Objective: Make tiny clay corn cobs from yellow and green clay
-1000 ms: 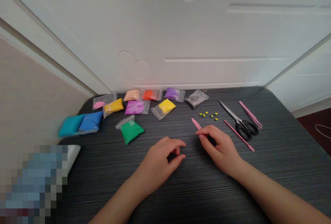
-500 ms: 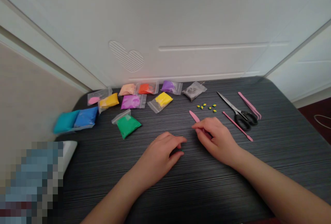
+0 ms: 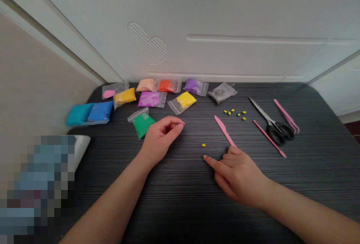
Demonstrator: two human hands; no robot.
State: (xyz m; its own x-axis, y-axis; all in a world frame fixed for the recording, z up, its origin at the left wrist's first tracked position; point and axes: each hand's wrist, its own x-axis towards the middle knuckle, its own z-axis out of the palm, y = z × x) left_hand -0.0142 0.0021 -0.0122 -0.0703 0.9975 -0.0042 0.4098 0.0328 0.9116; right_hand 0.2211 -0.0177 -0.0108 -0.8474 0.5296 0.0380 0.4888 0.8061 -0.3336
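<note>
My left hand (image 3: 160,137) rests on the dark table (image 3: 180,206) right beside a green clay bag (image 3: 142,124). Its fingers are curled and thumb and forefinger meet in a pinch; I cannot make out what is between them. My right hand (image 3: 234,172) lies nearer me with the forefinger stretched out, its tip on a tiny green bit (image 3: 203,158), and the other fingers loosely curled. A pink plastic knife (image 3: 224,130) lies flat, its handle end touching that hand's knuckles. A small yellow piece (image 3: 203,145) sits just beyond the fingertip.
Several bags of coloured clay (image 3: 153,98) line the back edge by the white panel. Several tiny yellow-green pieces (image 3: 234,113), black scissors (image 3: 271,124), a pink stick (image 3: 269,143) and pink tweezers (image 3: 287,115) lie at the right. A white object (image 3: 81,144) sits at the left edge.
My left hand moved left and away toward the green bag. My right hand slid back along the pink knife and stretched its forefinger onto a green bit. The view shifted.
</note>
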